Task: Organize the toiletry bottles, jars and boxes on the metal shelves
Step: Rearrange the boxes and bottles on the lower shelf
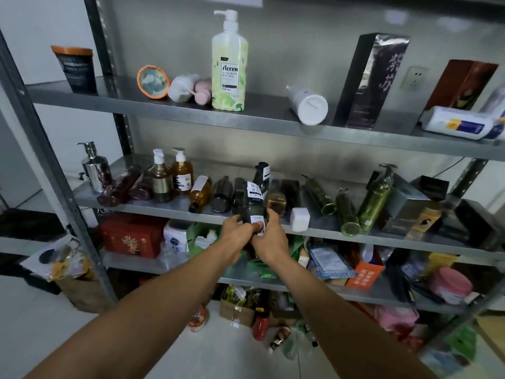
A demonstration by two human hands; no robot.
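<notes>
Left hand (237,228) and right hand (269,236) both clamp the dark bottle (252,199) low on its body. Head view: I find it at the middle shelf (153,207) front edge, long axis near upright, between both hands, neither nearer.

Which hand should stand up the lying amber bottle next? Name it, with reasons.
Left, probably. Both hands grip the dark bottle, but the left hand is nearer the amber bottle; the right hand would have to cross over.
</notes>
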